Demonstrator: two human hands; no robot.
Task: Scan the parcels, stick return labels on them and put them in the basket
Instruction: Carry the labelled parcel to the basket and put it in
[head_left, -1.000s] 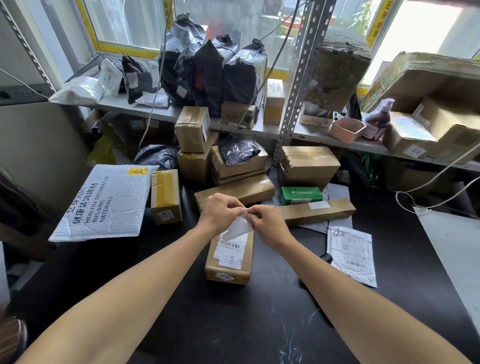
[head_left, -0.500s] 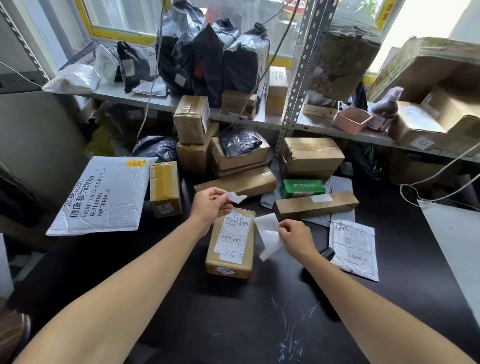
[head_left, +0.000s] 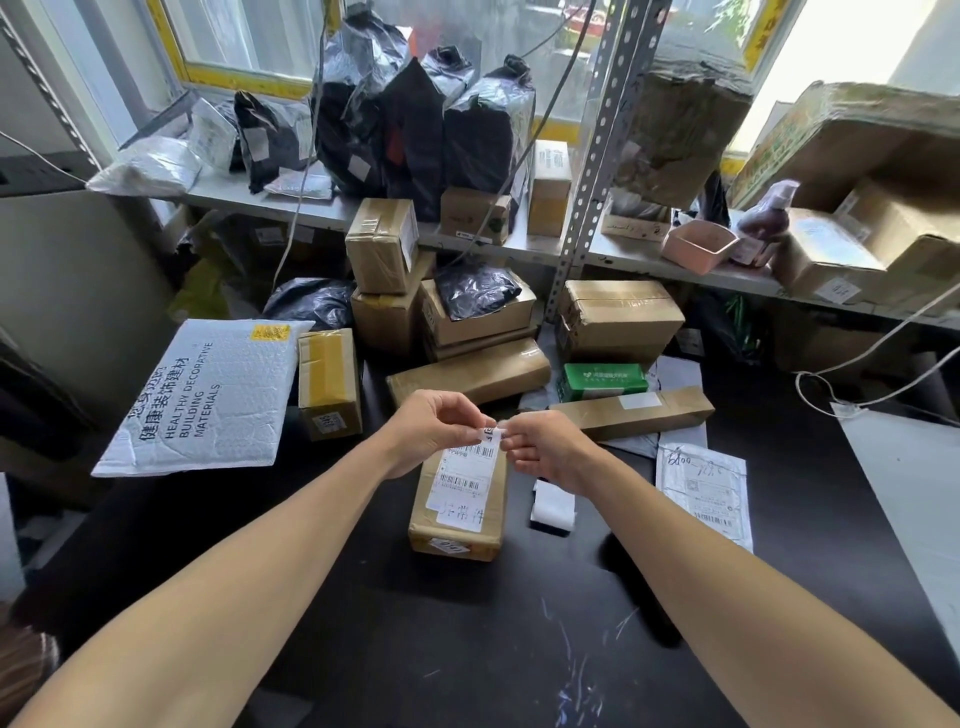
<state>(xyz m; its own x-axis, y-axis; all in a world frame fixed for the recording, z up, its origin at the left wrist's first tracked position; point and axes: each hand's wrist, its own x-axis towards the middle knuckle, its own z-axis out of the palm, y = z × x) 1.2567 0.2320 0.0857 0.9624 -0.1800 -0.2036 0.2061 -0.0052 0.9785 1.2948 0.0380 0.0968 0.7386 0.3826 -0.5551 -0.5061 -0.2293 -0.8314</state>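
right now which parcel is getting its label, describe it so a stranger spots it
On the black table, look just below both hands. The brown box lies there alone, lengthwise, with a white barcode label and handwriting on top.

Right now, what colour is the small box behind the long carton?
Green with white print, seen in the head view: small box, behind the long carton.

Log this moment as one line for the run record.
step: labelling | both hands pinch small label over brown parcel | backing paper on table | parcel not yet in basket
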